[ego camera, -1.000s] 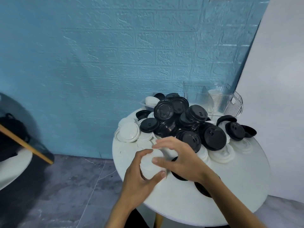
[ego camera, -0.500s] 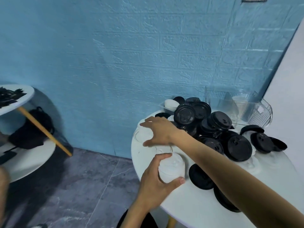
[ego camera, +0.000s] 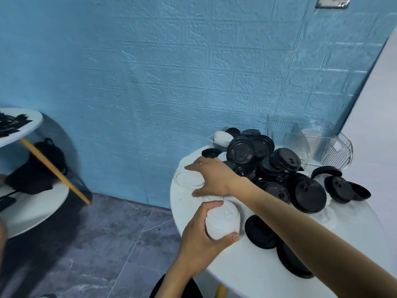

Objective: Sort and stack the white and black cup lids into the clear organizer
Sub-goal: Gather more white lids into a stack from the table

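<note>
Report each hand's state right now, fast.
Left hand: closed around a stack of white lids.
Right hand: fingers spread over a white lid at the table's edge, grip unclear.
</note>
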### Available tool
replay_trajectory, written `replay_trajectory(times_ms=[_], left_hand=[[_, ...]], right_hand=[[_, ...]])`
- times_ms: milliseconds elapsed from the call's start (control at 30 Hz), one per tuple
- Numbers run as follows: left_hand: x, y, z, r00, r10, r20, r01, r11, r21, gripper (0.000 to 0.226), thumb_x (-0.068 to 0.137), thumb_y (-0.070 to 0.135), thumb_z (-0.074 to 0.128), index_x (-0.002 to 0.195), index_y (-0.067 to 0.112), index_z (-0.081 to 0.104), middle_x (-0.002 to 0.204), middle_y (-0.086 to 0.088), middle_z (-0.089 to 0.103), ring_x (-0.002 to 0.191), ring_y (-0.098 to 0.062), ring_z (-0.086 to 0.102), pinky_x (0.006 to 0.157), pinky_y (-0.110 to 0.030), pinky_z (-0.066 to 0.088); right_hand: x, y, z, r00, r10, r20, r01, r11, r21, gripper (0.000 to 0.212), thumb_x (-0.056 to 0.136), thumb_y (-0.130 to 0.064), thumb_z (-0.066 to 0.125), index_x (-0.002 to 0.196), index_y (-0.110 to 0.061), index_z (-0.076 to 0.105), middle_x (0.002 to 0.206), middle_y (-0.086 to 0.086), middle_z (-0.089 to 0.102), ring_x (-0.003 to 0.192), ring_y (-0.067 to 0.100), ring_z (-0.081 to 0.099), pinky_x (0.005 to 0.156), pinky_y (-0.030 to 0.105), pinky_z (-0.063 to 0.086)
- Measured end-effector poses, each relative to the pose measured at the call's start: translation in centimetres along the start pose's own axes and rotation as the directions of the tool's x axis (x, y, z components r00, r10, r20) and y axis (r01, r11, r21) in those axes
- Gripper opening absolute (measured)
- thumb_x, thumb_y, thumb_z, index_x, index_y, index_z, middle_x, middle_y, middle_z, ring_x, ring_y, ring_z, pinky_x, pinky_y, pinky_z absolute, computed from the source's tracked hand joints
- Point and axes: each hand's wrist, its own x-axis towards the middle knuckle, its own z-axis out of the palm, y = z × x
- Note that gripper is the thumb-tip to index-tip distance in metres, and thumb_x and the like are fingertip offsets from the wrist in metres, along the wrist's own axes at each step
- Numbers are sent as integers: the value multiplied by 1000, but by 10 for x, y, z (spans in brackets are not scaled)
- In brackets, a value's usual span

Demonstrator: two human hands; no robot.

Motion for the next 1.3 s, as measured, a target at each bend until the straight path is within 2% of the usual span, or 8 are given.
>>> replay_trajectory(times_ms=[367,567,733,1033,1100,1167,1233,1300], left_hand=[[0,3,-1,1000,-2,4,2,1000,-25,83,61,67,88,132,54,47,124,30,63,114,0,61,96,-36,54],[0,6,-1,1000,-1,5,1,999,-47,92,53,84,80,133,54,47,125,31,63,116,-1,62,99,-40,54],[0,7,-2,1000,-7,7,8,1000,-21,95,55,85,78,136,58,38,128,34,61,118,4,59,99,-34,53],[-1,9,-1,999,-46,-14,46,999,17,104,46,95,73,135,72,25,128,44,55,120,13,54,101,-31,54],[-1,11,-2,999,-40,-3,40,999,5,103,49,90,78,134,77,21,127,46,54,116,16,56,96,-30,56],[-2,12,-2,999,-41,10,41,999,-6,109,54,76,85,138,76,16,127,40,59,112,5,64,92,-34,59],[-3,12,-3,999,-36,5,36,999,13,114,57,67,86,143,72,10,125,36,61,103,-6,70,87,-36,61],[-4,11,-3,1000,-13,2,13,999,32,111,60,63,82,143,72,9,119,43,57,98,-3,70,82,-34,61]], right_hand=[[-42,7,-18,988,110,-111,-60,924,378,87,68,-52,87,145,-35,50,144,-9,50,134,9,46,115,31,34],[-71,8,-39,966,172,-191,-41,836,548,85,68,-44,92,143,-32,54,144,-16,52,133,-2,45,117,26,33],[-106,5,-38,980,100,-170,5,848,530,86,63,-53,91,140,-39,56,135,-28,53,127,-15,44,105,3,27],[-122,-9,-5,996,83,-38,-56,886,460,83,65,-58,87,139,-43,52,129,-24,51,124,-4,47,109,22,37],[-122,-7,0,995,96,-29,-71,877,476,78,66,-56,86,135,-47,52,122,-29,50,121,-7,46,103,15,35],[-123,-6,5,994,104,-10,-85,859,504,74,68,-57,84,133,-49,51,120,-32,48,120,-12,44,99,10,34],[-126,-7,11,995,96,31,-98,840,534,76,73,-61,79,139,-46,46,124,-34,43,124,-13,41,101,12,33],[-129,-9,17,996,67,63,-91,831,549,78,78,-64,72,145,-43,39,131,-32,37,130,-9,38,107,18,33]])
